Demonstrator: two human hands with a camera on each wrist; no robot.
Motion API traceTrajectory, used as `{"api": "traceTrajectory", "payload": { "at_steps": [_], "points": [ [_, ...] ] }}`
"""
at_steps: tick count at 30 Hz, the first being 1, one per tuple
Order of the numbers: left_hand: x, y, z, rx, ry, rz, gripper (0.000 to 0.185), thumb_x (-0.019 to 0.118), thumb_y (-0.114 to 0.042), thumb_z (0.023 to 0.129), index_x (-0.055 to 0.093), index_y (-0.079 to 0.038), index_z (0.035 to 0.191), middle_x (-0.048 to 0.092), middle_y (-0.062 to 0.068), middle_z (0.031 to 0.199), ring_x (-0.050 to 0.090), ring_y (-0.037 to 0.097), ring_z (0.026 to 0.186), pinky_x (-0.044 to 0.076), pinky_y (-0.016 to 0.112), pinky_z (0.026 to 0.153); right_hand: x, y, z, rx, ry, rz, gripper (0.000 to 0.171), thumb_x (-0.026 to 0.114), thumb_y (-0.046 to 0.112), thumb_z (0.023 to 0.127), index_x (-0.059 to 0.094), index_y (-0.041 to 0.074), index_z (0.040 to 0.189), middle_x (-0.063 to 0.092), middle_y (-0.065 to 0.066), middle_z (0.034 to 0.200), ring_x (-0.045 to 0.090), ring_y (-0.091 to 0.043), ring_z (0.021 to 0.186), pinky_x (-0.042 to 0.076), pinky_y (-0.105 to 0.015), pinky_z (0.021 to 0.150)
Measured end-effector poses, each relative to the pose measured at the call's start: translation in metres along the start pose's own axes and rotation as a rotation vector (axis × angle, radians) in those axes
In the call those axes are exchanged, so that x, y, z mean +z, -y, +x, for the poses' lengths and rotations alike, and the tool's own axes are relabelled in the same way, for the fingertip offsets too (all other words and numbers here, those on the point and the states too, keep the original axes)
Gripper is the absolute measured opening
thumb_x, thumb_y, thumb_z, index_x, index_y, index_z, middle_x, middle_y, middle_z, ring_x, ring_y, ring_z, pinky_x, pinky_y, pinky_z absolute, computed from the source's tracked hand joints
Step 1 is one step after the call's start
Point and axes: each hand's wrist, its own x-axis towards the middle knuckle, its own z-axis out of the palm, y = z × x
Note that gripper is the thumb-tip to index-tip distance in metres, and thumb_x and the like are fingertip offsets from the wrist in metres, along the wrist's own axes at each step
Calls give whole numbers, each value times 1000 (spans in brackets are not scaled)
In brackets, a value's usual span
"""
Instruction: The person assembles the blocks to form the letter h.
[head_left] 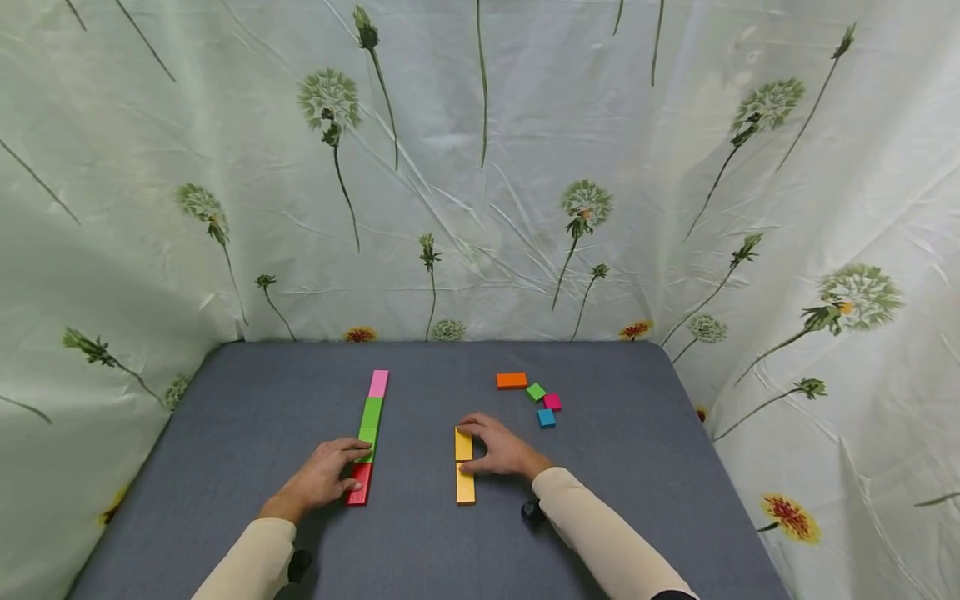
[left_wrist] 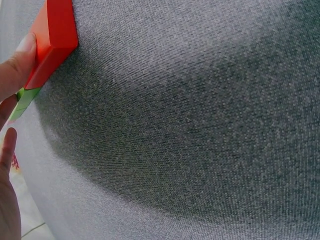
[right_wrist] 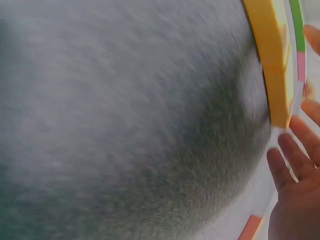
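My left hand point(head_left: 318, 479) lies flat on the grey table point(head_left: 225, 417), its fingers straight and laid across the near end of a row of blocks: the fingertips touch the red block point(head_left: 359, 484) and the green block point(head_left: 367, 442) just beyond it, gripping nothing. In the left wrist view the thumb point(left_wrist: 15, 62) presses against the side of that red block point(left_wrist: 52, 37). Further along the same row come another green block point(head_left: 372, 412) and then a pink block point(head_left: 378, 383) at the far end, all end to end. My right hand point(head_left: 501, 448) rests beside a second, shorter row, two yellow blocks point(head_left: 464, 467) laid end to end; the fingers reach loosely over the far one's end and the thumb touches the seam between them, relaxed rather than clenched. Beyond that hand, well apart from both rows, lie four loose pieces close together: an orange block point(head_left: 512, 381), a small green block point(head_left: 536, 392), a magenta block point(head_left: 552, 402) and a blue block point(head_left: 546, 417). A cloth printed with dandelions point(head_left: 480, 167) hangs behind and around the table.
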Motion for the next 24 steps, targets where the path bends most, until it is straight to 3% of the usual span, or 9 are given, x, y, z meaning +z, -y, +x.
{"api": "traceTrajectory", "payload": {
  "at_steps": [6,9,24],
  "points": [
    [1,0,-1,20,-32,5,50,83,-15,73,66,2,117,61,14,118,56,35,111,44,54,94,6,8,-11,-59,65,-143,99,77,56,73,35,10,149,21,-8,158,18,-26,146,21,-48,115],
    [2,0,-1,28,-42,11,50,83,-15,73,66,2,117,61,14,118,57,36,110,44,54,94,10,10,-14,-52,85,-181,106,78,59,70,31,10,151,16,-7,160,12,-25,147,19,-47,116],
    [2,2,-1,43,-41,25,50,84,-16,72,67,2,115,62,13,116,58,34,109,45,53,92,16,5,-15,-56,81,-202,100,77,57,72,33,13,151,19,-4,159,19,-25,145,23,-44,115]
  ]
}}
